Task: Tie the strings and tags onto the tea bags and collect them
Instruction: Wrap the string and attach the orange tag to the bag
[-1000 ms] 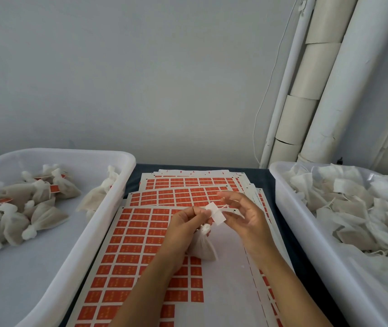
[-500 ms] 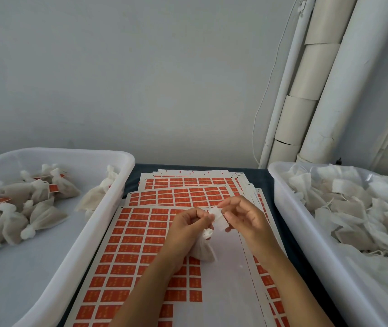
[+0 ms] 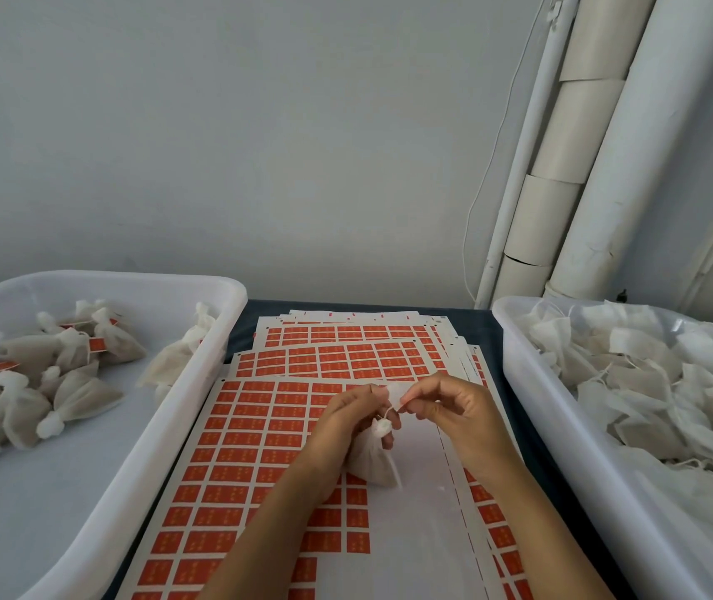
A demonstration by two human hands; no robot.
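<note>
A filled beige tea bag [image 3: 373,459] hangs below my left hand [image 3: 348,415], which grips its gathered neck. My right hand [image 3: 450,409] pinches a small white tag [image 3: 396,391] and the thin string [image 3: 386,412] that runs down to the bag's knot. Both hands meet above sheets of orange tags [image 3: 259,426] on the table's middle. The tag's printed side is hidden.
A white tub [image 3: 216,339] at the left holds several tied tea bags with orange tags [image 3: 43,383]. A second white tub [image 3: 532,391] at the right is heaped with untied bags and loose strings [image 3: 649,383]. White pipes [image 3: 606,166] stand against the wall at back right.
My right hand has drawn in toward my left hand, bringing the white tag from spread out between them to close above the bag's neck. The bag hangs much as before.
</note>
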